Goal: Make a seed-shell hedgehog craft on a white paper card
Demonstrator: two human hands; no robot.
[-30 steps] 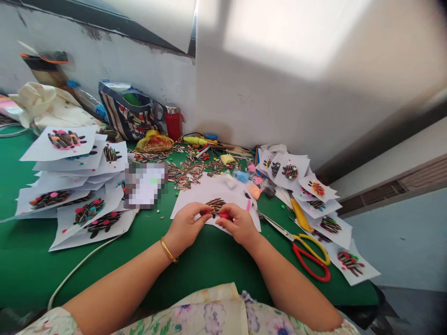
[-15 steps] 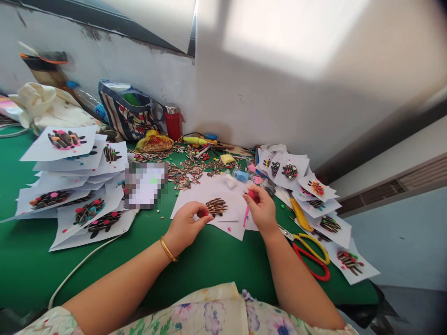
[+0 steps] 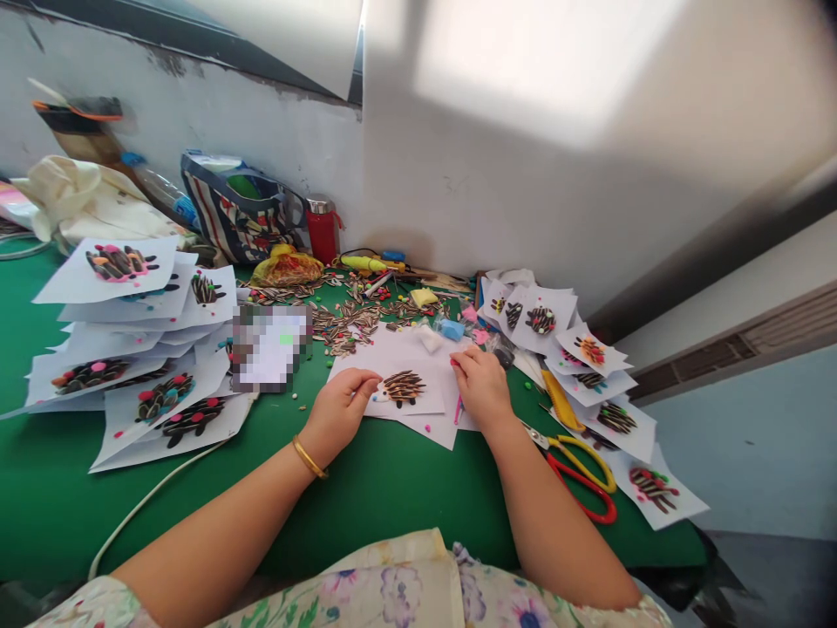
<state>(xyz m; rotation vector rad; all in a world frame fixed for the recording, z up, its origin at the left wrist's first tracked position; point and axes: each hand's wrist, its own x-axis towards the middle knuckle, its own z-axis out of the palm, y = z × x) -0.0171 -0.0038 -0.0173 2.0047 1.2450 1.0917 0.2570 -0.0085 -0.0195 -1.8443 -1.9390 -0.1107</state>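
Observation:
A hedgehog figure made of striped seeds with small dark feet lies on a white card in front of me. My left hand, a gold bangle on its wrist, is at the card's left edge with thumb and forefinger pressed together. Whatever it may pinch is hidden. My right hand is closed to the right of the figure, and a bit of red clay peeks out at its fingertips. Beneath the card lie larger white sheets. Part of a pink tool shows below the right hand.
Cards with seed figures overlap at left and right. Scissors and a yellow cutter lie by my right forearm. Behind are loose sunflower seeds, clay packets, a red flask and a bag.
My left hand has drawn back slightly left from the hedgehog, uncovering its front end. My right hand has turned and closed further, so less red clay shows.

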